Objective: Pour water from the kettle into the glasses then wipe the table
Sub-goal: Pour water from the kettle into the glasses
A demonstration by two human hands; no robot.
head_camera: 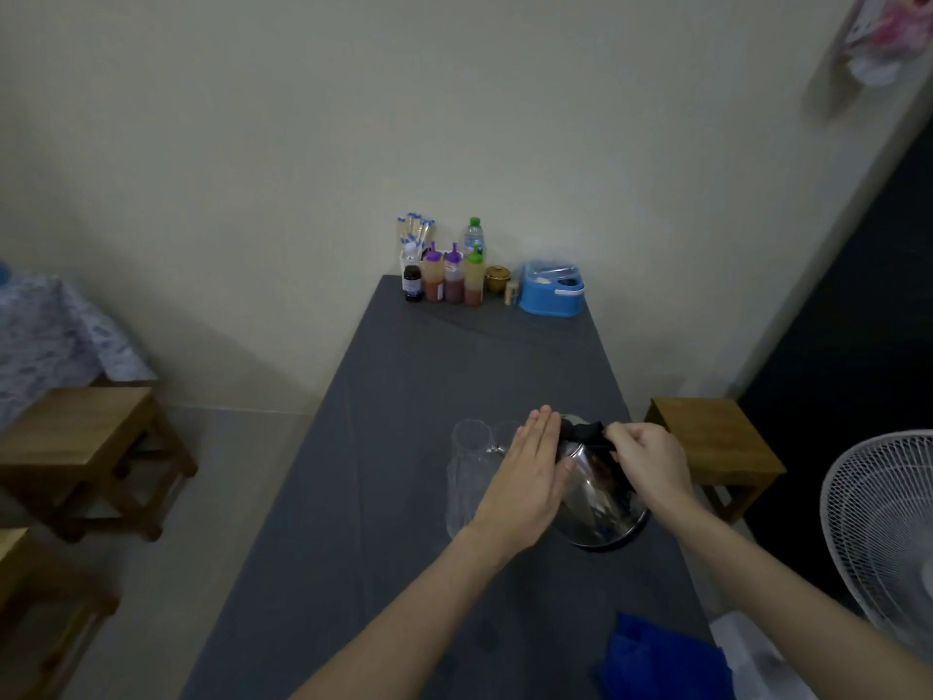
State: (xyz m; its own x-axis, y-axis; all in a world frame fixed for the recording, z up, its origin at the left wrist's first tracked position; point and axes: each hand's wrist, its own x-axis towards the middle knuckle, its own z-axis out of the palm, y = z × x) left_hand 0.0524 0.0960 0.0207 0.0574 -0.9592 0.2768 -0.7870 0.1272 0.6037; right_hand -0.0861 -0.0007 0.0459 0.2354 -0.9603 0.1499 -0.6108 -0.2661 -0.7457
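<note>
Open bench [414,376] between far-edge bottles [444,275] and glasses [472,462]; kettle [601,497] crowding right edge; blue cloth [661,659] blocking near-right corner.

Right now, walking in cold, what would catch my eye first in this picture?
Probably the two bare hands meeting over the shiny steel kettle in the middle of the grey table: the right hand grips its black handle, the left hand lies flat against its side. Just left of it stand clear glasses. Colour draws the eye next: sauce bottles and a blue container at the far end, a blue cloth at the near edge.
</note>
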